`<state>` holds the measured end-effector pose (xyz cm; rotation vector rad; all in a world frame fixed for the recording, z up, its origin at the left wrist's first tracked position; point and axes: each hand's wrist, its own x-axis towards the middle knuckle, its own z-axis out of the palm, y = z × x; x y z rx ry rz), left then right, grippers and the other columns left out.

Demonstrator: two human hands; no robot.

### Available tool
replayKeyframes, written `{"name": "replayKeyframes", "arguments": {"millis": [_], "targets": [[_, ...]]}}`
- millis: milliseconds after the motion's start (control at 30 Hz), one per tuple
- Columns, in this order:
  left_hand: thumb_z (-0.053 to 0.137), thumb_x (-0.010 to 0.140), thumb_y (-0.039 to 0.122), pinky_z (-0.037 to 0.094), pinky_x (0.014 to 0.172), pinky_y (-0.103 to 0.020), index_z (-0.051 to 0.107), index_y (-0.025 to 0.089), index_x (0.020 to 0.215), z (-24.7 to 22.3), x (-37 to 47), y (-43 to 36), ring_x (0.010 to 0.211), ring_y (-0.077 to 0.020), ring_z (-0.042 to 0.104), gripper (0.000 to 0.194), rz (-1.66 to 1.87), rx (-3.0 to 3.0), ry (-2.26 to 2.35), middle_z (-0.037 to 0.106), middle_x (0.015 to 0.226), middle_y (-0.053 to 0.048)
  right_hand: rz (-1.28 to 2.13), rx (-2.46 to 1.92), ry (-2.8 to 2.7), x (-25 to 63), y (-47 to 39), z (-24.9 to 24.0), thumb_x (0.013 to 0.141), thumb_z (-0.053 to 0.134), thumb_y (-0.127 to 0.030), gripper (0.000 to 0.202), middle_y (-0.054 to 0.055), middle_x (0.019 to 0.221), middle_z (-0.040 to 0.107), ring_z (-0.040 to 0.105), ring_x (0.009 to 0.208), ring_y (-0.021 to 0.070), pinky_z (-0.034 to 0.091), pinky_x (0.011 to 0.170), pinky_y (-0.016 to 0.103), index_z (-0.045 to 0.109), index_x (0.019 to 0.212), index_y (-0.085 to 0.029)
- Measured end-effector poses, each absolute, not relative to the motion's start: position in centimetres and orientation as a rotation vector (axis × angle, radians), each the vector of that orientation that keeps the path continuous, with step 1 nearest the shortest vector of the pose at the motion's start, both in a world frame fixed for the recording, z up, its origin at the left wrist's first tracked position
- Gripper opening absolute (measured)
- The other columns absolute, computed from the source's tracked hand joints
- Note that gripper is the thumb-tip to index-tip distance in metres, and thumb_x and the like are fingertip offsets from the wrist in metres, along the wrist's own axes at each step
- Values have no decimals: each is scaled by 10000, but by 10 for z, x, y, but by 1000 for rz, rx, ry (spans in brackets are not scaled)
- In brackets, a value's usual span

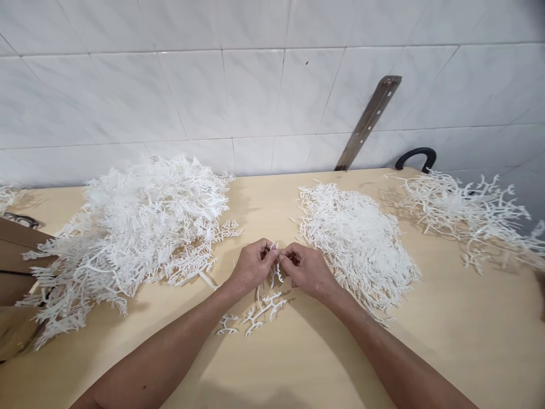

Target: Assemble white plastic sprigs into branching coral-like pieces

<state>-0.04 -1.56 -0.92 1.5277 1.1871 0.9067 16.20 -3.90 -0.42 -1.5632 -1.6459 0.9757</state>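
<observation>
My left hand [254, 264] and my right hand [307, 268] meet over the middle of the table, thumbs and fingers pinched close together. Between them they hold a small white plastic branch [276, 274], whose forked tips stick out above and below the fingers. Just below it on the tabletop lie a larger white branched piece [264, 309] and a smaller one [227, 324]. Left of my left hand spreads a big heap of white branched pieces [153, 221]. Close to my right hand is a pile of short, thin white pieces [355, 241].
A looser heap of bare white stems [464, 210] lies at the far right. Behind it a black curved handle [417, 153] rises at the table's back edge. A metal bar [369, 122] leans against the tiled wall [191, 96]. Brown cardboard [19, 244] stands at the left edge.
</observation>
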Motion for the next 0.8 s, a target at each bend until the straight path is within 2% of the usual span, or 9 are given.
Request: {"name": "replayKeyframes", "arguments": {"millis": [167, 300, 500, 700, 800], "targets": [[554, 853, 328, 364, 575, -241, 559, 176, 712, -7, 1, -18, 586, -112, 456, 208, 869, 1574, 1217, 532, 616, 29, 1221, -1547, -1590, 168, -38, 1, 814, 579, -297, 122, -38, 614, 619, 578, 388, 104, 417, 398, 208, 593, 743, -198], [555, 870, 351, 372, 582, -241, 569, 173, 731, -8, 1, -19, 594, -113, 467, 226, 859, 1570, 1177, 553, 637, 22, 1433, -1477, -1516, 175, -35, -1, 838, 576, -317, 152, -41, 597, 622, 570, 385, 88, 375, 389, 184, 583, 754, -190], [557, 877, 363, 366, 589, -241, 574, 173, 743, -9, 0, -18, 605, -112, 464, 233, 858, 1594, 1158, 540, 644, 30, 1474, -1462, -1495, 176, -34, -5, 834, 569, -292, 125, -36, 611, 640, 596, 416, 95, 381, 402, 186, 568, 760, -191], [520, 891, 353, 339, 588, -247, 498, 190, 710, -9, -1, -20, 594, -109, 416, 244, 866, 1673, 1188, 464, 611, 52, 1391, -1457, -1593, 172, -37, -1, 829, 525, -235, 55, -49, 595, 634, 634, 440, 118, 461, 444, 203, 525, 787, -200], [498, 913, 383, 344, 594, -249, 474, 197, 725, -9, -1, -24, 598, -112, 418, 265, 908, 1683, 1183, 465, 620, 49, 1393, -1452, -1584, 171, -36, -2, 831, 513, -233, 51, -48, 590, 646, 649, 448, 127, 459, 438, 201, 506, 789, -204]]}}
